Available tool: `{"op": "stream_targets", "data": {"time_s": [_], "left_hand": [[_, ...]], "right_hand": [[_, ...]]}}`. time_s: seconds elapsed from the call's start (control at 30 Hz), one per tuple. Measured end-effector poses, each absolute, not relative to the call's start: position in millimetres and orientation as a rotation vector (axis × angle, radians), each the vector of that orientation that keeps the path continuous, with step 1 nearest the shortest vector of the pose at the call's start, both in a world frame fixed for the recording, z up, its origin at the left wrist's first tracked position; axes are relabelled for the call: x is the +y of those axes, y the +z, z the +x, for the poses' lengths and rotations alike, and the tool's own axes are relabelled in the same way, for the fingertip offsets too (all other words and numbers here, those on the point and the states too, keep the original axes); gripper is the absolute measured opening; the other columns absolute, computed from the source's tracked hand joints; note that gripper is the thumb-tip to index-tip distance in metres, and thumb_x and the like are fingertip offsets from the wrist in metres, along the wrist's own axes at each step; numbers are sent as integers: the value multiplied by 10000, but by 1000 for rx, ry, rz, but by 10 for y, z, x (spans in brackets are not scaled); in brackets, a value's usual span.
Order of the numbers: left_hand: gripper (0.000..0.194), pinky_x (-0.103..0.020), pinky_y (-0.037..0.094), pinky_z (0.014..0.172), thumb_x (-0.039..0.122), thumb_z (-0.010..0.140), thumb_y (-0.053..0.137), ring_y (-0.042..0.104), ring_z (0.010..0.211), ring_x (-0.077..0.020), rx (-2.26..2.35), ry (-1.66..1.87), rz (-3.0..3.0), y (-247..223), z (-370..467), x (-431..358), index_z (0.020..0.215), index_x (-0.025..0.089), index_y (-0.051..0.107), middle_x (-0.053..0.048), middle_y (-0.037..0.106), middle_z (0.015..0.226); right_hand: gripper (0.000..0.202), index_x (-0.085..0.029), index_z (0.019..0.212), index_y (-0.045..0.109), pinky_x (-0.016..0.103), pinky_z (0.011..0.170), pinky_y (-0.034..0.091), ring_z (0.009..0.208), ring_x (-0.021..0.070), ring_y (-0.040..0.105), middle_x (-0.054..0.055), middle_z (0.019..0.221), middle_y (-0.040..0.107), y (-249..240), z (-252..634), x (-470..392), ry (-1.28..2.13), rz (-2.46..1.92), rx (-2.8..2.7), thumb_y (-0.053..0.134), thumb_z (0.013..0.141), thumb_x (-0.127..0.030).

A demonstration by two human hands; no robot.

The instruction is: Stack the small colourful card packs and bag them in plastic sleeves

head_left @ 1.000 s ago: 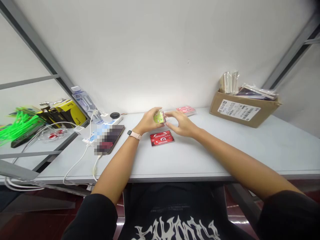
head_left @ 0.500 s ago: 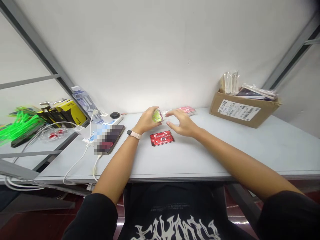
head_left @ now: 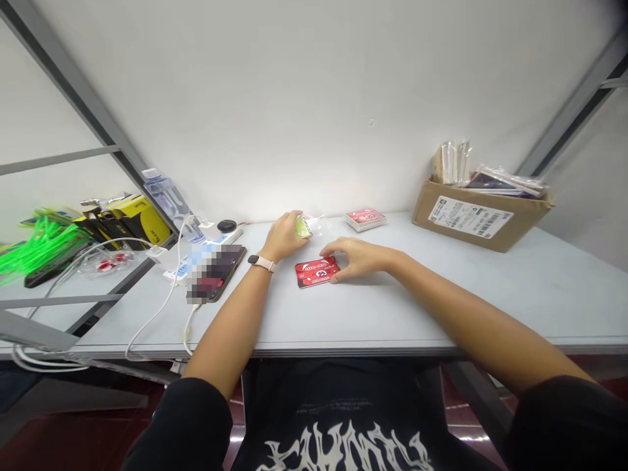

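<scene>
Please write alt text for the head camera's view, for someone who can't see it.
A person's left hand holds a small green item and the right hand curls at the edge of a red card on a grey table. A red-topped stack lies behind; a cardboard box stands right, a phone left.

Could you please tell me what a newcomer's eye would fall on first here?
It would probably be the red printed card in the middle, with the right hand curved at its right end. The bright green bundle at far left and the cardboard box at the back right would likely follow.
</scene>
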State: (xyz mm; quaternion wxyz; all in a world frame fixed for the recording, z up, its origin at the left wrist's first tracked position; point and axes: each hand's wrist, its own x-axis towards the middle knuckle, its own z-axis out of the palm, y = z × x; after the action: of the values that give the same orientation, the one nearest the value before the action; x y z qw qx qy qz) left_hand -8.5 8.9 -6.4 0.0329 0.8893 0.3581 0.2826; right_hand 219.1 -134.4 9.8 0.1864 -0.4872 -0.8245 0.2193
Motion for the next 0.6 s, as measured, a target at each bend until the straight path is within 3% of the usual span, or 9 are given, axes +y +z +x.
{"op": "stream_targets", "data": {"time_s": [0.3, 0.47, 0.6], "left_hand": [[758, -532, 542, 1138, 259, 757, 822, 652, 1326, -378, 1128, 854, 2735, -77, -78, 120, 1454, 164, 540, -173, 674, 1406], [735, -530, 543, 1137, 344, 803, 839, 653, 1329, -377, 1102, 847, 2713, -75, -88, 114, 1453, 184, 539, -175, 666, 1425], [749, -534, 546, 1140, 280, 768, 831, 650, 1338, -379, 1119, 843, 2725, -70, -96, 104, 1452, 202, 536, -166, 664, 1429]], "right_hand": [[650, -255, 1336, 734, 514, 1032, 600, 1191, 323, 710, 116, 1358, 735, 185, 2391, -1272, 698, -1267, -2136, 889, 753, -496], [672, -247, 1272, 755, 523, 971, 638, 1137, 321, 717, 132, 1340, 720, 258, 2576, -1229, 773, -1202, -1906, 952, 671, -474], [754, -250, 1303, 706, 529, 963, 634, 1042, 286, 731, 126, 1311, 721, 262, 2703, -1186, 814, -1163, -1682, 979, 638, -479]]}}
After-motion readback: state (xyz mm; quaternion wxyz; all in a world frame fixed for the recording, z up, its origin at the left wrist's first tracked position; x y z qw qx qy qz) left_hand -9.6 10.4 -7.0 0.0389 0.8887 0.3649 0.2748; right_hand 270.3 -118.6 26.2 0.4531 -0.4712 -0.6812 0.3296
